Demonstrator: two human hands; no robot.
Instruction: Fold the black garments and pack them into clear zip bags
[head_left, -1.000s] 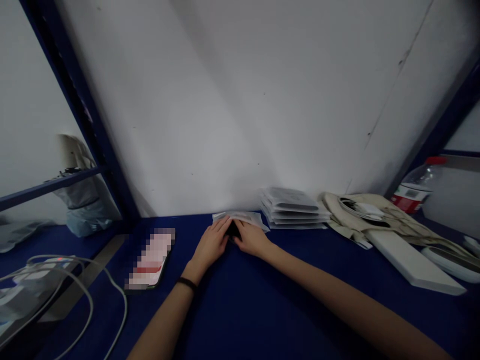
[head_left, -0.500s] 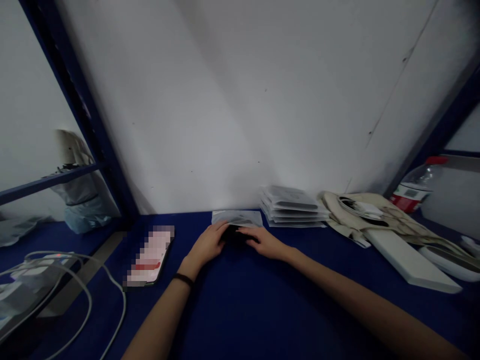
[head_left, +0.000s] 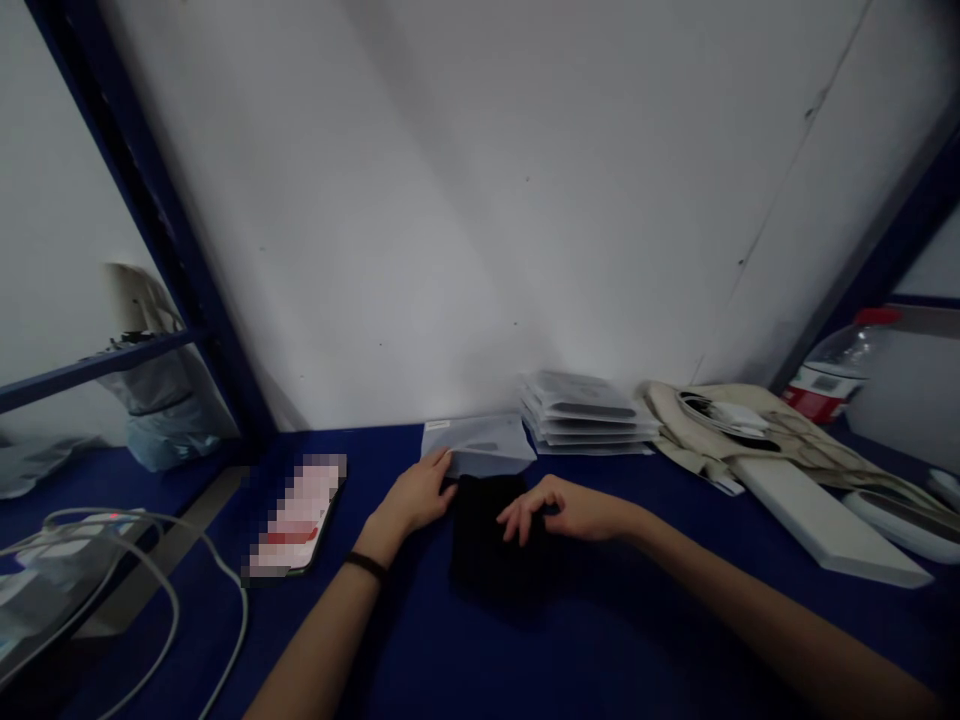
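Note:
A folded black cloth (head_left: 487, 560) lies on the blue tabletop (head_left: 450, 670) between my two hands. Just behind it is a flat translucent plastic bag (head_left: 480, 440), pale along its far edge. The fingers of my left hand (head_left: 420, 495) stretch over the bag's near left corner, with the thumb beside the cloth's upper left corner. My right hand (head_left: 551, 508) is over the cloth's right side, its fingers loosely bent and apart with nothing visible in them. Whether its fingertips touch the cloth cannot be made out.
Behind on the right is a stack of bagged flat items (head_left: 589, 410). Farther right are a beige bag (head_left: 712, 400), a white box (head_left: 829, 530) and a red-capped bottle (head_left: 829, 380). A phone (head_left: 300, 520) lies left, near white cables (head_left: 176, 590) and a power strip (head_left: 67, 580).
The black cloth has come toward me, away from the plastic bag, and shows as a larger folded square. My right hand has moved nearer and right, loosening. The left hand stayed close to the bag.

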